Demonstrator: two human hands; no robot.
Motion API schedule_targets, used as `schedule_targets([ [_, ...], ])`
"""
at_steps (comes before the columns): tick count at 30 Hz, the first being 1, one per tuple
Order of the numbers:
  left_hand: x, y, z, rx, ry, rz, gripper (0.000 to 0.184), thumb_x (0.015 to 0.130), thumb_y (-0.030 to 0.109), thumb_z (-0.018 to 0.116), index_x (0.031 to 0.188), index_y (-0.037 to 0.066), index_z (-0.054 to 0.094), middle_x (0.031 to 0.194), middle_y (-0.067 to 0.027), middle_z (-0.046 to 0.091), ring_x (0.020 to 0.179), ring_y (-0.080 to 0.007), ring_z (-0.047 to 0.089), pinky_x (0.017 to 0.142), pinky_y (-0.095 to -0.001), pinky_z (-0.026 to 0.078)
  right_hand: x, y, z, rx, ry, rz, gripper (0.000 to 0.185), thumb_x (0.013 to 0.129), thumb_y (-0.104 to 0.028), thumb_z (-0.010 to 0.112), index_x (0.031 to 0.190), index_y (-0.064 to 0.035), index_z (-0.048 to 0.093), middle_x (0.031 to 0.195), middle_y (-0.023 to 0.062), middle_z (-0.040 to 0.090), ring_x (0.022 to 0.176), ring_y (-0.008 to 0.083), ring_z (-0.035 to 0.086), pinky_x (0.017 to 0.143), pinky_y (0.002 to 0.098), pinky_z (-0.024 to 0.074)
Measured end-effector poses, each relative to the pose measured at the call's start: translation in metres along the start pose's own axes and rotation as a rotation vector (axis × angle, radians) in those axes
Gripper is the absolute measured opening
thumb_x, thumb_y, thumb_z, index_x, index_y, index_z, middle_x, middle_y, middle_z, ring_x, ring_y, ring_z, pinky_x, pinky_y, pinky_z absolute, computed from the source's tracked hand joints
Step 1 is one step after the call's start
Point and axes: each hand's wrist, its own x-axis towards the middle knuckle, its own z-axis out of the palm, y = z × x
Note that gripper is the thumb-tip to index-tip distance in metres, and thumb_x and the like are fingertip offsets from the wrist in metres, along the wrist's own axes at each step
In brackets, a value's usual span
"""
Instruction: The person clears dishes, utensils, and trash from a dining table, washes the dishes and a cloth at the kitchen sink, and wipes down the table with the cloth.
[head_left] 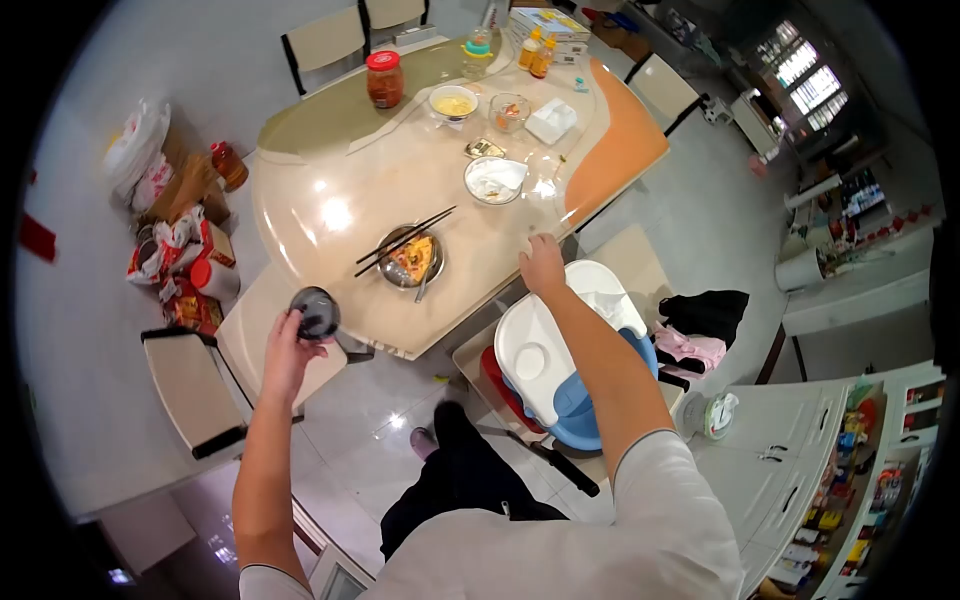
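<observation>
Two bare hands reach forward in my head view. The left hand (287, 352) is partly closed, thumb and fingers gripping a dark round object (317, 313) at its edge; I cannot tell whether it is a bowl or a lid. That object sits just ahead of the fingers, beside the near left end of the table (320, 245). A chair (250, 325) stands under and to the left of the same hand.

The right hand (541, 266) has its fingers curled downward by the table's near edge; I cannot tell whether they touch the top or hold anything. Just below that wrist I see the white tray (520, 330) of a blue child's seat (577, 415).

Between the hands, a little ahead of the left one, is a metal bowl (390, 272) of food (414, 260), with chopsticks (405, 240) across it and a spoon (424, 282) in it. Ahead and left of the right hand is a bowl (492, 202) with crumpled white tissue (495, 178). Well ahead of the left hand stands a red-lidded jar (383, 85).
</observation>
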Motion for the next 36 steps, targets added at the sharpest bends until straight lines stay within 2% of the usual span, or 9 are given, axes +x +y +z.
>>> schedule_targets([
  [7,0.136,0.010,-0.016,0.050,0.078,-0.024,0.037,0.106,0.035,0.044,0.124,0.003,0.051,0.101,-0.0138,0.067,0.079,-0.0253,0.069,0.062,-0.0325,0.054,0.062,0.016,0.025,-0.168,-0.129,0.162,0.020,0.084,-0.007,0.057,0.101,0.0003,0.065,0.115,0.0215,0.058,0.106,0.0407,0.056,0.093,0.0479,0.0489],
  [11,0.196,-0.001,-0.033,0.083,0.117,-0.082,0.040,0.106,0.038,0.042,0.127,0.004,0.048,0.102,-0.0140,0.066,0.079,-0.0252,0.069,0.064,-0.0329,0.054,0.081,0.015,0.025,-0.298,-0.366,0.114,0.017,0.083,-0.007,0.057,0.094,-0.0003,0.068,0.102,0.0219,0.063,0.093,0.0432,0.063,0.084,0.0501,0.0529],
  [15,0.239,-0.004,-0.023,0.147,0.191,-0.074,0.042,0.107,0.040,0.040,0.127,0.004,0.050,0.098,-0.0134,0.066,0.075,-0.0232,0.068,0.060,-0.0310,0.054,0.074,0.014,0.032,-0.272,-0.406,0.146,0.015,0.085,-0.010,0.059,0.091,-0.0003,0.068,0.098,0.0232,0.065,0.090,0.0409,0.066,0.081,0.0491,0.0548],
  [18,0.266,-0.009,-0.022,0.332,0.266,-0.001,0.044,0.107,0.040,0.041,0.125,0.002,0.053,0.088,-0.0103,0.067,0.061,-0.0178,0.065,0.049,-0.0278,0.049,0.082,0.013,0.026,-0.189,-0.318,0.181,0.014,0.082,-0.012,0.062,0.086,0.0001,0.069,0.093,0.0215,0.068,0.088,0.0386,0.068,0.078,0.0472,0.0551],
  [21,0.295,-0.022,-0.044,0.545,0.205,0.044,0.045,0.106,0.041,0.042,0.126,0.002,0.053,0.084,-0.0086,0.065,0.055,-0.0151,0.060,0.046,-0.0261,0.047,0.103,0.032,0.016,0.155,-0.232,0.452,0.017,0.078,-0.013,0.065,0.087,0.0009,0.068,0.085,0.0209,0.068,0.077,0.0348,0.068,0.071,0.0443,0.0546],
  [23,0.298,-0.024,-0.045,0.571,0.200,0.036,0.044,0.106,0.040,0.042,0.126,0.003,0.054,0.083,-0.0080,0.065,0.053,-0.0137,0.057,0.045,-0.0253,0.045,0.128,0.059,0.020,0.503,0.075,0.688,0.019,0.075,-0.013,0.066,0.088,0.0004,0.070,0.072,0.0160,0.067,0.069,0.0287,0.067,0.065,0.0392,0.0531],
  [28,0.286,-0.007,-0.021,0.497,0.270,0.034,0.043,0.106,0.040,0.042,0.129,0.006,0.053,0.080,-0.0051,0.060,0.050,-0.0097,0.050,0.043,-0.0221,0.040,0.229,0.096,0.010,0.158,0.207,0.687,0.018,0.079,-0.013,0.067,0.092,-0.0013,0.072,0.082,0.0148,0.069,0.078,0.0286,0.067,0.072,0.0388,0.0534],
  [33,0.275,0.004,-0.038,0.400,0.575,0.117,0.040,0.107,0.036,0.042,0.131,0.005,0.048,0.082,0.0008,0.043,0.057,-0.0067,0.040,0.048,-0.0200,0.035,0.277,0.152,0.052,-0.161,0.259,0.476,0.018,0.081,-0.012,0.064,0.095,-0.0026,0.070,0.096,0.0212,0.065,0.086,0.0369,0.066,0.078,0.0454,0.0544],
  [36,0.260,0.019,-0.040,0.511,0.532,0.232,0.037,0.107,0.030,0.042,0.132,0.003,0.046,0.084,0.0015,0.041,0.065,-0.0060,0.040,0.056,-0.0200,0.037,0.291,0.141,0.042,-0.222,0.011,0.462,0.017,0.078,-0.012,0.066,0.093,-0.0034,0.070,0.095,0.0199,0.061,0.093,0.0359,0.063,0.081,0.0436,0.0532],
])
